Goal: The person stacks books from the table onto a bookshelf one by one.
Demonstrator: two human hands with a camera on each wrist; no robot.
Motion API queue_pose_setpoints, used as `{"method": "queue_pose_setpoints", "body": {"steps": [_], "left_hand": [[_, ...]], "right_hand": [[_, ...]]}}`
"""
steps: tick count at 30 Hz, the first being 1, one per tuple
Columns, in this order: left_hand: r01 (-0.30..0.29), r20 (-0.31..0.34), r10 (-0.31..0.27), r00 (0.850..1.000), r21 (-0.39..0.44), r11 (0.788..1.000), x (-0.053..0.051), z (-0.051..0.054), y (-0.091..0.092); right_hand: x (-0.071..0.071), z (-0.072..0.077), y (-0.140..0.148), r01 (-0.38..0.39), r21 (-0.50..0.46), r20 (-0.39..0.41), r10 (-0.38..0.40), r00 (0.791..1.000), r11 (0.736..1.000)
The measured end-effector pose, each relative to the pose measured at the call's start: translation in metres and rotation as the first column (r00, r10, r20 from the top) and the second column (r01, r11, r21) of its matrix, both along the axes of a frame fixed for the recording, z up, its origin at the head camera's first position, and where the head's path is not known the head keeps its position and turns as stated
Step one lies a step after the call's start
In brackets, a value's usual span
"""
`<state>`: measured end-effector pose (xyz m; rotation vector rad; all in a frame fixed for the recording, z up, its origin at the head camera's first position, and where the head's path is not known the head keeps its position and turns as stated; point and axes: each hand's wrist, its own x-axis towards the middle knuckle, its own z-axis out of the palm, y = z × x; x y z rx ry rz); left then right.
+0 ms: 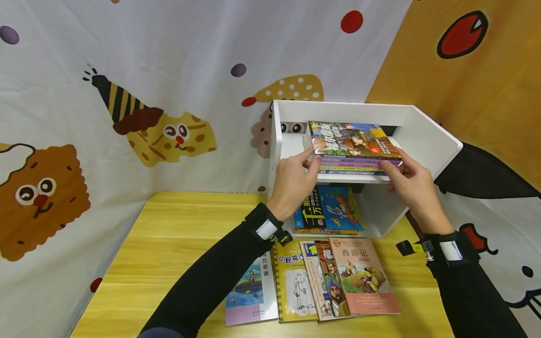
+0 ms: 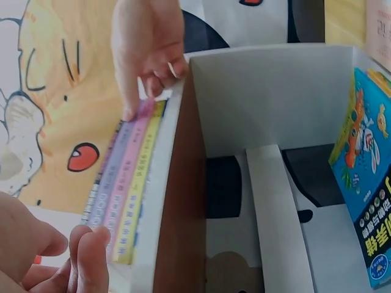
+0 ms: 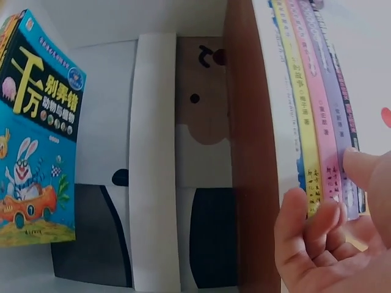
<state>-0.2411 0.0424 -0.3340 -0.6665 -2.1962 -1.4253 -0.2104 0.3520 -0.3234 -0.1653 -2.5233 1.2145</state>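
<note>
A stack of several books (image 1: 351,141) lies flat on the upper shelf, a colourful comic-style cover on top and purple, pink and yellow spines (image 2: 131,177) facing front. At its left front corner my left hand (image 1: 296,180) holds the stack with bent fingers. My right hand (image 1: 412,188) grips the right front corner, its thumb against the spines. The right wrist view shows that thumb on the purple spine (image 3: 333,116), with the other fingers curled beside the lower books. How far the fingers reach round the far sides is hidden.
The white shelf unit (image 1: 431,136) stands against a printed cloth. Its lower compartment holds a blue children's book (image 1: 338,206) on others. In front, on the wooden table (image 1: 177,234), lie a pink-covered book (image 1: 367,300), a yellow book (image 1: 291,263) and several more, partly overlapping.
</note>
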Motion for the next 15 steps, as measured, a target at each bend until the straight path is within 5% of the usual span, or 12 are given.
{"method": "queue_pose_setpoints", "body": {"steps": [3,6,10,12,15], "left_hand": [[0.016,0.007,-0.017,1.000,0.020,1.000,0.008,0.000,-0.007],[0.056,0.006,-0.056,0.998,0.036,0.998,0.019,-0.001,-0.017],[0.150,-0.010,-0.150,0.989,0.029,0.988,0.033,-0.003,-0.031],[0.187,-0.014,-0.187,0.982,0.005,0.982,0.040,-0.006,-0.039],[0.223,0.007,-0.223,0.975,-0.042,0.974,0.049,-0.013,-0.053]], "right_hand": [[0.006,-0.003,-0.001,0.047,-0.071,-0.001,-0.048,0.999,0.996],[0.020,-0.010,-0.007,0.087,-0.285,-0.118,-0.125,0.985,0.955],[0.041,-0.026,-0.018,-0.050,-0.460,-0.383,-0.147,0.912,0.886],[0.051,-0.035,-0.026,-0.118,-0.423,-0.442,-0.091,0.893,0.899],[0.064,-0.050,-0.040,-0.163,-0.269,-0.423,0.036,0.905,0.949]]}}
